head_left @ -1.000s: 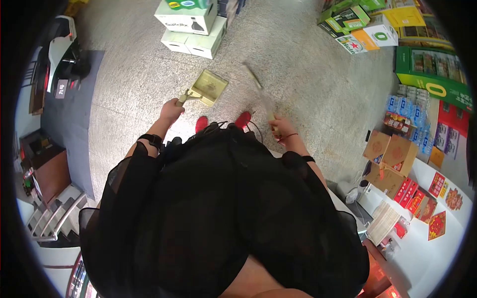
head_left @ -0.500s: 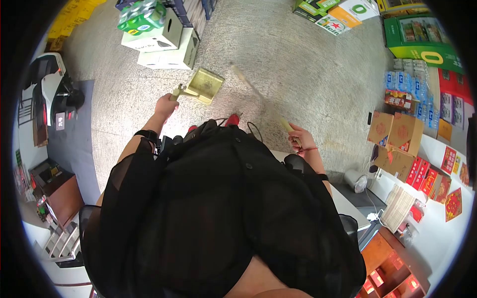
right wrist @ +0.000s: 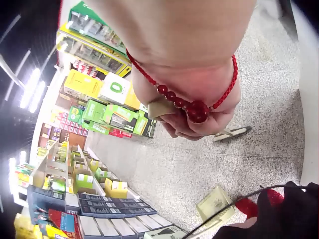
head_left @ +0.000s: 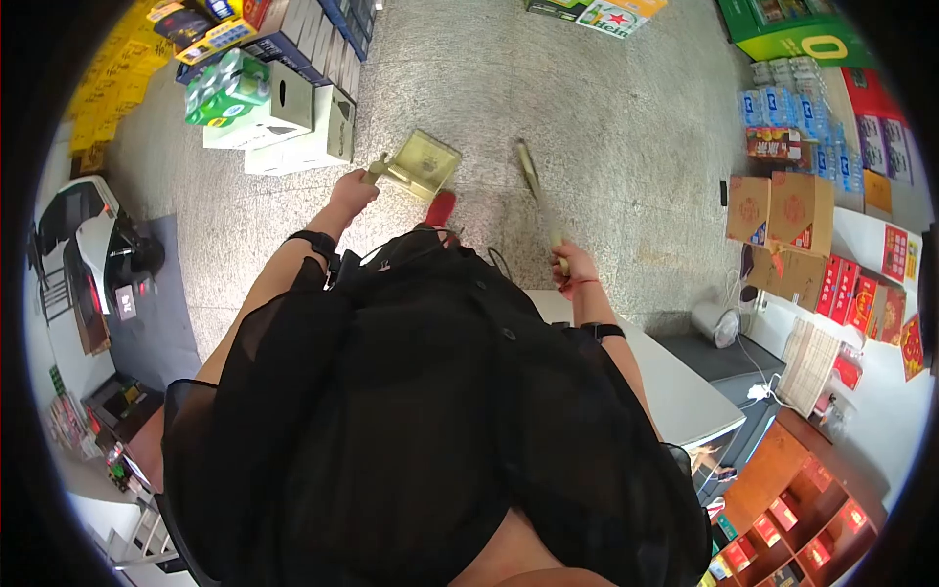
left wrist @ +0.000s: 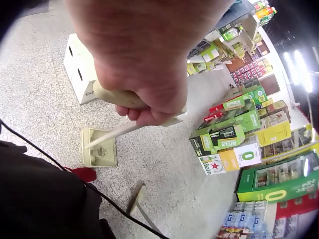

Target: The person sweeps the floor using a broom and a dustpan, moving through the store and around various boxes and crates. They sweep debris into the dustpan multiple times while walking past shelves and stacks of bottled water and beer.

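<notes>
In the head view my left hand (head_left: 354, 193) grips the handle of a pale yellow dustpan (head_left: 428, 164). The pan faces up, close over the speckled floor and by a red shoe (head_left: 442, 207). My right hand (head_left: 574, 266) holds a broom (head_left: 528, 168) near the top of its handle. The broom's narrow head is by the floor, to the right of the dustpan and apart from it. The left wrist view shows the fingers (left wrist: 137, 112) curled round the dustpan handle. In the right wrist view the curled hand (right wrist: 189, 109) hides most of the broom handle.
White cartons (head_left: 303, 132) topped by a green bottle pack stand at the left front. Brown cartons (head_left: 782, 210) and packs of bottled water (head_left: 797, 108) line the right side. A white tabletop (head_left: 675, 382) is close by my right arm. A scooter (head_left: 88, 245) stands at the left.
The view has turned, and the white cartons have shifted left and closer. The broom head swung nearer the dustpan, then away to the right. Both hands keep their holds.
</notes>
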{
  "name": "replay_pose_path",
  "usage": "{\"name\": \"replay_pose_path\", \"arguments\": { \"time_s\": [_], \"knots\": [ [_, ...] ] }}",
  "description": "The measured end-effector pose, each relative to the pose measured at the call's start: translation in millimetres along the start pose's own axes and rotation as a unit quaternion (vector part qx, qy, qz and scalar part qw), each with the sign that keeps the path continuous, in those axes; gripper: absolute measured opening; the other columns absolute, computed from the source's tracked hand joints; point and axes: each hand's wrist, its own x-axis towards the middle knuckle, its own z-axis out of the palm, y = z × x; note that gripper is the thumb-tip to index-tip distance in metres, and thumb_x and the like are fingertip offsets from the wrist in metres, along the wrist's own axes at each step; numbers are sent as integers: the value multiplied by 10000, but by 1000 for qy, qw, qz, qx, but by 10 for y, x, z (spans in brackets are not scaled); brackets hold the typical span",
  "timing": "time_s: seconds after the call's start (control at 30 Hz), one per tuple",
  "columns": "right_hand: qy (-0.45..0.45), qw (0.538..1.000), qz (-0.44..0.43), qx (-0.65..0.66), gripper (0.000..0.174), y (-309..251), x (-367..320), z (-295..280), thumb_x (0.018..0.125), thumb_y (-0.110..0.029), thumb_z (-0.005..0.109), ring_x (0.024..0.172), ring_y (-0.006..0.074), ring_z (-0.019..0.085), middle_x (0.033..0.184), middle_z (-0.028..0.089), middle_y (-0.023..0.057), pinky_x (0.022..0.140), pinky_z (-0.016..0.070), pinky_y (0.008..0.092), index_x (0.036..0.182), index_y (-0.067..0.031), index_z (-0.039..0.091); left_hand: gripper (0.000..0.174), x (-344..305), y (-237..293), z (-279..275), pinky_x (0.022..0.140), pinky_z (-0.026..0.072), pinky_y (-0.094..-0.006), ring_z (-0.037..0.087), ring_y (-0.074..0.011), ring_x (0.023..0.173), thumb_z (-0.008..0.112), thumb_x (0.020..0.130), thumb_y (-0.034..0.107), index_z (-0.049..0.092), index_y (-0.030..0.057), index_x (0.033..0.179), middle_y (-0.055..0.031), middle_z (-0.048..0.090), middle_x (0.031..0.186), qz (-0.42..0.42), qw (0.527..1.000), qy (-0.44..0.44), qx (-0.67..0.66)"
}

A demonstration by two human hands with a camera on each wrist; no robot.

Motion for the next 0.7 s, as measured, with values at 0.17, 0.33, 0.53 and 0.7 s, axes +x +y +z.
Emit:
{"name": "replay_pose_path", "arguments": {
  "time_s": [0.17, 0.33, 0.53, 0.7],
  "knots": [
    [-83, 994, 6, -76, 439, -141, -83, 97, 802, -111, 535, 412, 65, 378, 625, 468, -12, 361, 264, 207, 1230, -173, 465, 300, 275, 336, 166, 637, 453, -376, 582, -286, 681, 593, 601, 191, 602, 34, 856, -154, 608, 737, 58, 997, -36, 46],
    [-95, 995, 30, 24, 553, -480, -157, -49, 792, -101, 533, 402, 46, 344, 620, 452, -12, 360, 256, 189, 1322, -118, 376, 296, 589, 696, 232, 670, 464, -363, 588, -296, 701, 584, 604, 194, 603, 40, 855, -160, 606, 740, 80, 991, -28, 99],
    [-35, 999, -1, 38, 638, -851, -263, -513, 780, -102, 537, 401, 52, 338, 619, 454, -4, 350, 256, 186, 1374, -134, 307, 269, 925, 1003, 40, 609, 449, -360, 579, -260, 657, 588, 598, 171, 600, 38, 832, -139, 598, 713, 71, 992, -44, 98],
    [58, 996, -19, 63, 571, -1049, 87, -706, 815, -120, 555, 422, 65, 401, 638, 488, 13, 343, 281, 194, 1342, -155, 338, 264, 1128, 1217, 24, 611, 440, -342, 562, -236, 646, 594, 593, 159, 599, 37, 826, -112, 589, 694, 78, 990, -94, 67]
  ]
}}
